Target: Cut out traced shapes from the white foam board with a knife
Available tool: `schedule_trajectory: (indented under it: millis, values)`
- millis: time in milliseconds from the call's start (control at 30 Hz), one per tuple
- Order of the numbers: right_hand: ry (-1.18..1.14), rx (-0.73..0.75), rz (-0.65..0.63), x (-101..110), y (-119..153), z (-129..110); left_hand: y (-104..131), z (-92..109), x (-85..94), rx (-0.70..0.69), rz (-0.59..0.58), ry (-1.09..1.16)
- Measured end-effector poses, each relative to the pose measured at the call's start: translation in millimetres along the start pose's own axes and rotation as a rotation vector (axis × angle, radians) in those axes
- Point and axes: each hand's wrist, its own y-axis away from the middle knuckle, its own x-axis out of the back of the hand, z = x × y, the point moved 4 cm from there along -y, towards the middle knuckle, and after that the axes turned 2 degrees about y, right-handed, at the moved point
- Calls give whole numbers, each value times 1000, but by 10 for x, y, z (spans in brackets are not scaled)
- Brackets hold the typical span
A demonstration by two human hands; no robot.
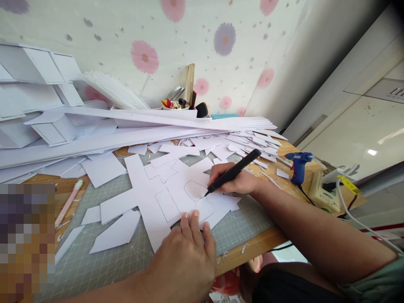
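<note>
A white foam-board-like sheet (170, 185) with several thin dark outlines lies on the grey gridded cutting mat (252, 223). In my right hand (232, 179) is a slim black pen-shaped tool (236, 170), its narrow tip touching the sheet at the edge of a rounded outline. Whether it is a pen or a cutter I cannot tell. My left hand (189, 244) rests with fingers stretched out on the sheet's near edge, below the outlines. Cut white pieces (116, 231) lie to the left of the sheet.
Behind the mat are long white strips (142, 136) and a heap of white scraps (252, 143). Folded white shapes (47, 101) are stacked at left. A blue glue gun (299, 166) and a power strip (323, 191) with cables stand at right. A blurred patch covers the lower left.
</note>
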Motion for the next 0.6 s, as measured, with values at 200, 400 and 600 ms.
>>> schedule_trajectory:
  millis: [200,400,600]
  values:
    - [4,2,-39,43,-22,2,-4,12,36,-12,36,-72]
    - [-37,15,-63,75,-48,17,7,10,24,-9,61,-89]
    - [-69,1,-88,97,-63,28,5,17,29,-14,30,-68]
